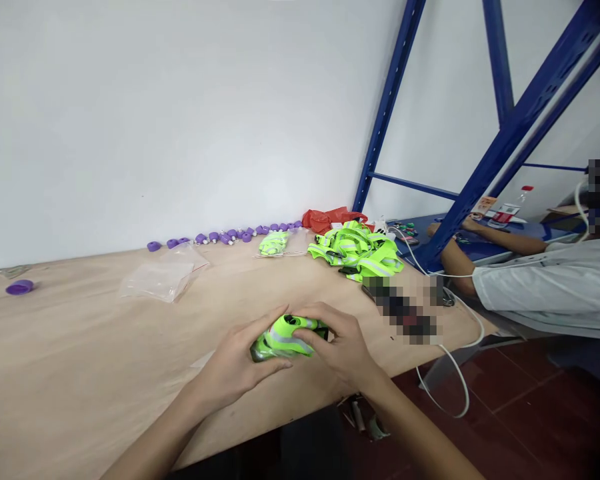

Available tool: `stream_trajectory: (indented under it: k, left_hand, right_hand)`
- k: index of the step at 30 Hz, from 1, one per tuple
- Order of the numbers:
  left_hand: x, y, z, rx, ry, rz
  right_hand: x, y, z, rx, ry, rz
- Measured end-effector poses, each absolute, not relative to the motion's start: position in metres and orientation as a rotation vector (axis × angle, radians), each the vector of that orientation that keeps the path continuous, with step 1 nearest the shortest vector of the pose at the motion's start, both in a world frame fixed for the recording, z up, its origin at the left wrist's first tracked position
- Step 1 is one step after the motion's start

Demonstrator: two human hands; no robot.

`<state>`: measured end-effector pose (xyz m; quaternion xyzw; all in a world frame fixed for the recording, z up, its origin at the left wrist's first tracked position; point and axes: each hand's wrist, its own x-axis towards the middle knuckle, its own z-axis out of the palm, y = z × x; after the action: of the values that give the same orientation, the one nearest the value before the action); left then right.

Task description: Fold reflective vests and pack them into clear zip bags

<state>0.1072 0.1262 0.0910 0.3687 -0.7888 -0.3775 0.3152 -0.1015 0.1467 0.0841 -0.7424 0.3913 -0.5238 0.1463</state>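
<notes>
A small neon-green vest with grey reflective stripes [286, 337], folded into a bundle, sits just above the wooden table [80, 360] near its front edge. My left hand [240, 363] wraps around the bundle's left side, fingers closed on it. My right hand [341, 343] curls over its right side and top. Both hands press the bundle together between them.
A pile of more neon-green vests [357, 250] lies at the far right of the table, one bagged vest [274, 243] beside it. Clear plastic bags [160, 277], a row of purple pieces [225, 236], a red bag [330, 218] and a white cable [455, 373] are about. Another person [545, 280] sits at right by a blue rack [520, 120].
</notes>
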Motion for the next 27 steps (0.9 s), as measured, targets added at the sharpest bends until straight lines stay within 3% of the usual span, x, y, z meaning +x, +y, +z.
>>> stream_trajectory:
  k: [7, 13, 20, 27]
  left_hand:
    - [0.11, 0.121, 0.096, 1.217, -2.041, -0.99]
    - [0.113, 0.115, 0.104, 1.104, -1.937, -1.249]
    - [0.101, 0.125, 0.096, 1.143, -1.957, -1.226]
    - [0.103, 0.124, 0.095, 1.097, -1.628, -1.43]
  right_hand:
    - [-0.102, 0.14, 0.071, -2.07, 1.242, -1.527]
    - [-0.108, 0.144, 0.076, -2.19, 1.13, -1.219]
    - [-0.097, 0.137, 0.074, -1.789, 1.359, -1.241]
    - [-0.102, 0.142, 0.093, -2.199, 1.062, -1.004]
